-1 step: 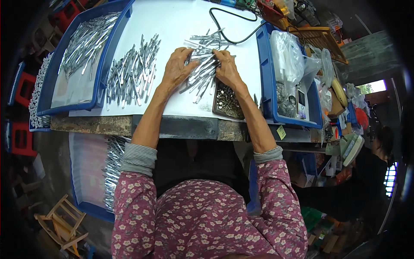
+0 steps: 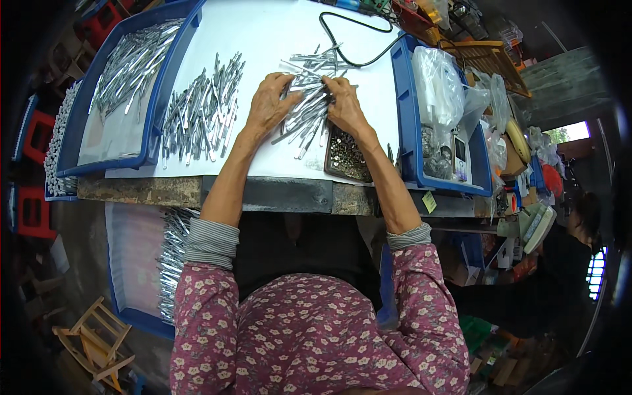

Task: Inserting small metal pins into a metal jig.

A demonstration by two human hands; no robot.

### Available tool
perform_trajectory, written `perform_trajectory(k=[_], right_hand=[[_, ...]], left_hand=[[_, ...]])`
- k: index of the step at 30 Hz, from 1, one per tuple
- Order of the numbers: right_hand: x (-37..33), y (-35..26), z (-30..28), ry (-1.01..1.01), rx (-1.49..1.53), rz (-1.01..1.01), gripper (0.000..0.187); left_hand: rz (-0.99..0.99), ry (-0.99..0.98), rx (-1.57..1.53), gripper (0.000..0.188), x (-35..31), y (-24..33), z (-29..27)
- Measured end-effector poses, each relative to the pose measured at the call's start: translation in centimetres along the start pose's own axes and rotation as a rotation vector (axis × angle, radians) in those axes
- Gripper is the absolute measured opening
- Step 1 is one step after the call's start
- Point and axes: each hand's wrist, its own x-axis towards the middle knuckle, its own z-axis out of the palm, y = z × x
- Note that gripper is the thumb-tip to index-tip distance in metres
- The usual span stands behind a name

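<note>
Right hand (image 2: 347, 108) shifted slightly left, touching metal strips (image 2: 308, 125), bare sheet (image 2: 380, 99) rightward

The head-worn fisheye (wide, curving at its rim) looks down on both hands (image 2: 270, 104).

Both bare forearms (image 2: 224, 181) reached past the near edge of the table (image 2: 266, 193), converging. Above the table, left hand (image 2: 266, 108) was half-spread, thumb (image 2: 290, 101) angled inward; right hand (image 2: 347, 112) faced it, fingers (image 2: 334, 83) bent inward, knuckles uppermost.
</note>
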Motion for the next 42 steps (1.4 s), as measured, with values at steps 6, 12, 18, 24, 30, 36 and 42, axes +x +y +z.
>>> perform_trajectory(k=[6, 12, 18, 24, 30, 36, 42], right_hand=[[-0.5, -1.5, -2.0, -0.254, 0.075, -0.01, 0.057], [2.7, 0.1, -4.6, -0.302, 0.354, 0.111, 0.044], [6.6, 4.7, -3.0, 0.102, -0.269, 0.109, 0.049], [8.7, 5.1, -2.4, -0.14, -0.527, 0.02, 0.064], [10.3, 3.8, -2.9, -0.291, -0.558, -0.055, 0.052], [10.0, 5.5, -2.5, -0.29, -0.628, -0.192, 0.019], [8.6, 4.7, -2.1, -0.209, -0.646, -0.325, 0.013]], left_hand=[[-0.106, -0.099, 0.065, 0.033, -0.4, -0.1, -1.3], [-0.194, -0.005, -0.184, 0.025, -1.2, -0.1, -1.8], [-0.246, 0.004, -0.191, 0.028, -0.6, 0.3, -1.3], [-0.248, 0.023, -0.178, 0.025, -0.2, -0.1, -1.2], [-0.255, 0.085, -0.148, 0.024, -0.1, -0.5, -1.0], [-0.221, 0.049, -0.111, 0.027, 0.2, -0.1, -0.7], [-0.148, 0.054, -0.115, 0.037, -0.4, -0.5, -0.6]])
